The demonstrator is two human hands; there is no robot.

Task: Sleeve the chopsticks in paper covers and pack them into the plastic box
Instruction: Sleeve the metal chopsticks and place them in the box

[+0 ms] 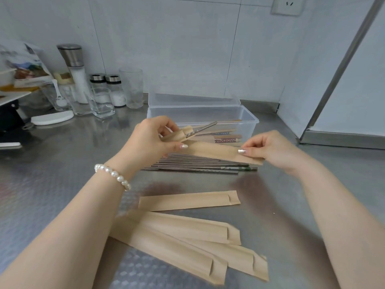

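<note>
Left hand (153, 136) pinches the paper cover (216, 152) at nine o'clock, right hand (270, 149) at three; metal chopsticks (203, 128) could slip out.

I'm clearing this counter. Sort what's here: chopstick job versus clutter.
Job:
- left hand and right hand holding a brown paper sleeve
- metal chopsticks in it
- loose steel chopsticks
- spare brown paper sleeves
- clear plastic box

Clutter:
- steel-topped salt grinder
- two small shakers
- empty drinking glasses
</note>
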